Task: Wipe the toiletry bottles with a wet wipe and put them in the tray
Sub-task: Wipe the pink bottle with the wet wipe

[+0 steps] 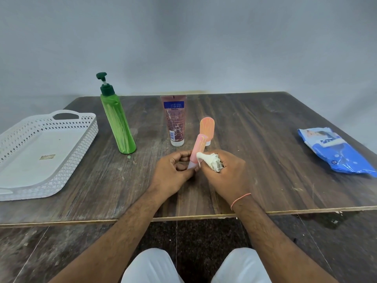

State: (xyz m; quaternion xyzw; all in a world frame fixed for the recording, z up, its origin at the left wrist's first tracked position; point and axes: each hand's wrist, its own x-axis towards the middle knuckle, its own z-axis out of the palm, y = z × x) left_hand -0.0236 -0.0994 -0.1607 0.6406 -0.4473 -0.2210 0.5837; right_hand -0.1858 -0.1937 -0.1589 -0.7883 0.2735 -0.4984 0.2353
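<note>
My left hand (173, 170) grips the lower end of a pink tube (196, 149) and holds it tilted above the table. Against the tube's side my right hand (226, 174) presses a crumpled white wet wipe (212, 161) that it holds. A second pink-orange tube (207, 128) stands on its cap just behind. Further back stand a brown tube with a blue label (175, 121) and a green pump bottle (118, 121). The white perforated tray (87, 131) lies at the left with nothing in it but a small sticker.
A blue pack of wet wipes (334, 152) lies at the right side of the dark wooden table (265, 180). The table's front edge runs just below my wrists. A grey wall rises behind the table. My knees show below.
</note>
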